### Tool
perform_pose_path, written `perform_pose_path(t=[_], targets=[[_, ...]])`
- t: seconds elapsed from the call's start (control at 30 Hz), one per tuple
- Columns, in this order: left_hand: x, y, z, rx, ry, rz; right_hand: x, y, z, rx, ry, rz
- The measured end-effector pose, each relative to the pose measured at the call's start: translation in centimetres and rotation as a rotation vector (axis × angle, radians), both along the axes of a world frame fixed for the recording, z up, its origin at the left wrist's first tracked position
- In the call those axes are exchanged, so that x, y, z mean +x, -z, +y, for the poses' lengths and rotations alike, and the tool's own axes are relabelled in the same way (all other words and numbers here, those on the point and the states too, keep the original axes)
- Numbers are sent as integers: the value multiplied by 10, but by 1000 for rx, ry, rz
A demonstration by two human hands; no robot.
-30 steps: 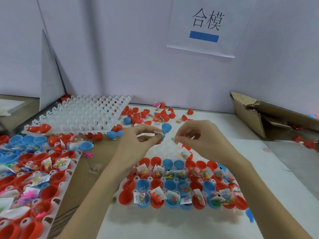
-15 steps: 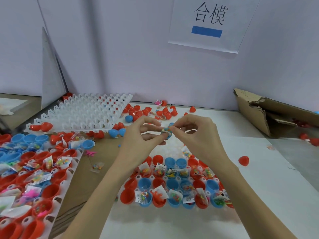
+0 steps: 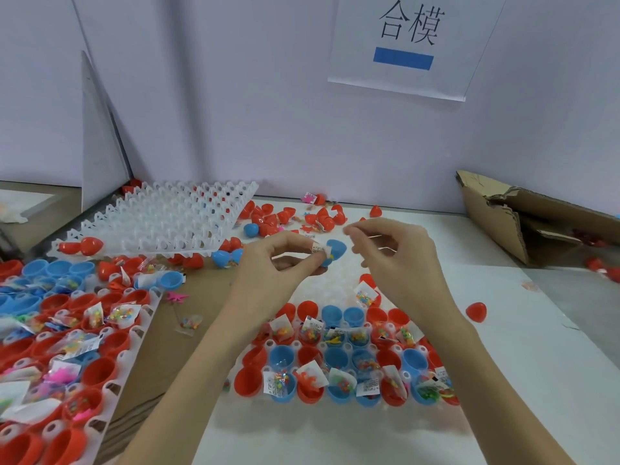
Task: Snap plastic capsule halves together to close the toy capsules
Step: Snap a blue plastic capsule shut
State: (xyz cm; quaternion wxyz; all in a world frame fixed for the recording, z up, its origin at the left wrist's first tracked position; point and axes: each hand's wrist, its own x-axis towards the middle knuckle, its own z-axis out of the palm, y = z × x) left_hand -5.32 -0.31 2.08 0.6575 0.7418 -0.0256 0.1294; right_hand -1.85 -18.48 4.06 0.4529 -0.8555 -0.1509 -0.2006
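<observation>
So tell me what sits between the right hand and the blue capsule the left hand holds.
Nothing visible. The left hand pinches the blue capsule, a white packet sticking out on its left side. The right hand hangs just right of it, only open air between them.

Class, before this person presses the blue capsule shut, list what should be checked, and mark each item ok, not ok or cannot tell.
1. Blue capsule held firmly: ok, the left hand pinches it above the tray of open halves.
2. Toy packet fully inside: not ok, it sticks out at the rim.
3. Right hand ready to press: not ok, it is apart from the capsule, fingers curled.
4. Right hand empty: cannot tell.
5. Halves lined up: cannot tell, fingers hide the joint.
</observation>
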Motion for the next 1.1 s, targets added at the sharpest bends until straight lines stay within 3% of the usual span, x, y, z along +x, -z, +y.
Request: perform_pose_path(t=[0.13, 0.23, 0.47, 0.87, 1.1], targets=[[-2, -2, -1, -49, 32, -1, 4, 7, -4, -79, 7, 171], [-3, -3, -2, -35, 40, 2, 1, 9, 0, 109, -132, 276], [-2, -2, -1, -36, 41, 44, -10, 5, 4, 177, -170, 39], [-1, 0, -1, 74, -46, 23, -19, 12, 12, 171, -132, 48], [-5, 1, -3, -30, -27, 22, -21, 12, 16, 38, -96, -15]])
